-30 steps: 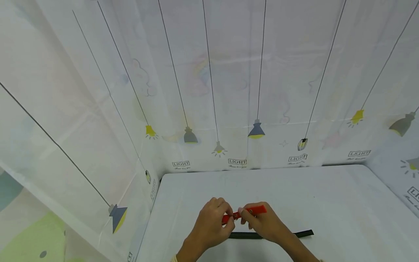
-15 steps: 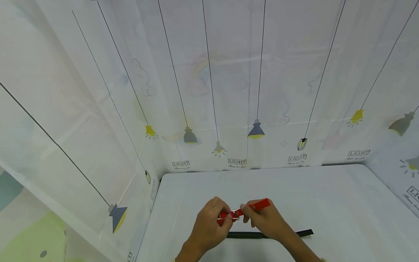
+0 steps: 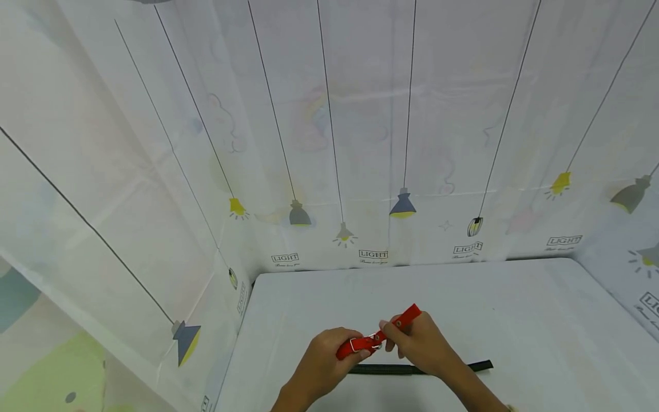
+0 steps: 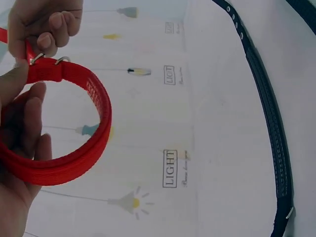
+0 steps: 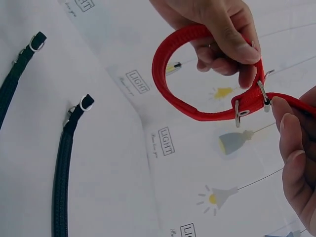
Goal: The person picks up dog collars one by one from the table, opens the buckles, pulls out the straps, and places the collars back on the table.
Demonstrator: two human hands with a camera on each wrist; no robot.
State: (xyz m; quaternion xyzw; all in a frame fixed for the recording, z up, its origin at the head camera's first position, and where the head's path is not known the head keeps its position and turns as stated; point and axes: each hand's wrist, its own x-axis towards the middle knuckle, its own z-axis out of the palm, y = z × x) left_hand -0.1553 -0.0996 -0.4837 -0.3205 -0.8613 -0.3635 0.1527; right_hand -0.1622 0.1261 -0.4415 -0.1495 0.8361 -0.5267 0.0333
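A red collar (image 3: 360, 344) with metal fittings is bent into a ring, its strap running through the metal buckle (image 5: 262, 92). My left hand (image 3: 323, 356) grips the ring beside the buckle, thumb on the band in the right wrist view. The free end of the strap, with its eyelets, is pinched between thumb and finger of my right hand (image 3: 421, 344) and points up to the right in the head view. A metal D-ring (image 5: 237, 114) sits on the band near the buckle. Both hands are held above the table.
A dark collar (image 3: 386, 369) lies across the white table (image 3: 437, 292), behind the hands. In the right wrist view a second dark collar (image 5: 9, 91) lies beside it. A curtain (image 3: 360, 143) printed with lamps stands behind the table.
The strap's free end has swung upward with my right hand. My left hand has shifted its fingers and the collar has turned, so more of the red ring shows.
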